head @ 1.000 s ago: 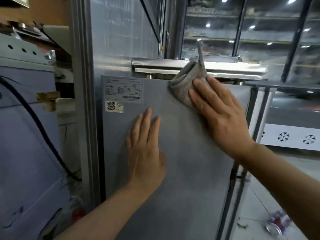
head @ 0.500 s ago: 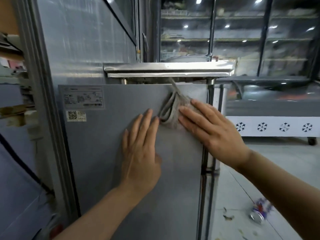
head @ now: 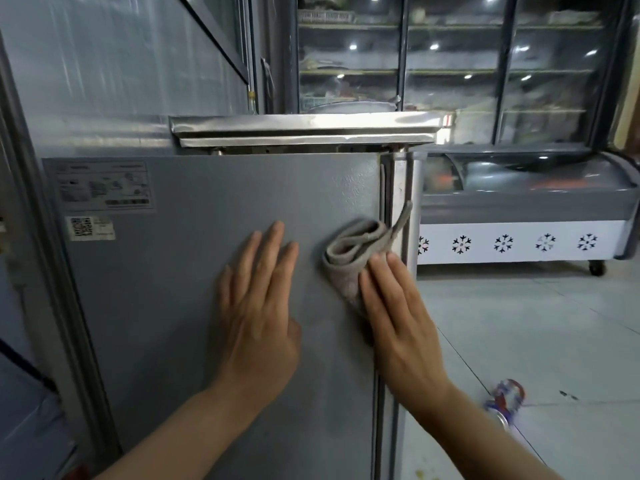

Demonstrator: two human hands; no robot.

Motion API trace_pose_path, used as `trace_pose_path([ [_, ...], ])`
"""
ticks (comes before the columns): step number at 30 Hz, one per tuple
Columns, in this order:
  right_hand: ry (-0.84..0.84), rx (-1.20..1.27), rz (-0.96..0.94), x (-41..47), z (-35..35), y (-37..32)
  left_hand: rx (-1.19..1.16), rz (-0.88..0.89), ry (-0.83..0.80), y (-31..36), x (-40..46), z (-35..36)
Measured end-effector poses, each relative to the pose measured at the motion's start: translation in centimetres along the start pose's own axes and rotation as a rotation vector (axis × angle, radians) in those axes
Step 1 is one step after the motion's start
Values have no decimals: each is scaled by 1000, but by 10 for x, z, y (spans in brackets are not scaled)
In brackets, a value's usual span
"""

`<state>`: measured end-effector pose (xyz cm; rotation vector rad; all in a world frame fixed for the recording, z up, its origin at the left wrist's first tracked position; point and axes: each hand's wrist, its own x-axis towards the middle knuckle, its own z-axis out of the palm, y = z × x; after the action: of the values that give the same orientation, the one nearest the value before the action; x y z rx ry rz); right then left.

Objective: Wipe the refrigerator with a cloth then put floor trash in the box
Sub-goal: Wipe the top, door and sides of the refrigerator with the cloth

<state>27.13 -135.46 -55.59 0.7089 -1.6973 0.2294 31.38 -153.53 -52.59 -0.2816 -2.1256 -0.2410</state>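
The grey side panel of the refrigerator [head: 180, 271] fills the middle of the view. My left hand [head: 259, 313] lies flat on it with straight fingers. To its right, my right hand [head: 398, 317] presses a folded grey cloth [head: 353, 254] against the panel near its right edge, fingers straight over the cloth. A loose strip of the cloth sticks up past the metal corner trim. On the floor at lower right lies a crushed can [head: 505, 400], partly hidden behind my right forearm. No box is in view.
A steel ledge [head: 304, 128] juts out above the panel. A chest freezer [head: 519, 209] with snowflake marks stands at the right, glass display coolers [head: 450, 64] behind it. Labels [head: 104, 185] sit on the panel's upper left. Pale tiled floor [head: 519, 323] stretches right.
My right hand slid the cloth down the panel and right toward its edge. My left hand stayed flat on the panel. The view shifted right, showing more floor.
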Motion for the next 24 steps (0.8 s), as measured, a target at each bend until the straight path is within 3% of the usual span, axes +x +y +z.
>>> trace_pose_path([
  [7,280,31,179,92,-21,15,17,-13,-5,11,0,0],
  [11,332,-69,216,114,-28,17,19,-18,-5,13,1,1],
  [15,238,-178,168,88,-16,13,48,-7,-5,11,1,3],
  [24,-13,-109,198,-13,-12,-9,76,19,-21,4,-1,2],
])
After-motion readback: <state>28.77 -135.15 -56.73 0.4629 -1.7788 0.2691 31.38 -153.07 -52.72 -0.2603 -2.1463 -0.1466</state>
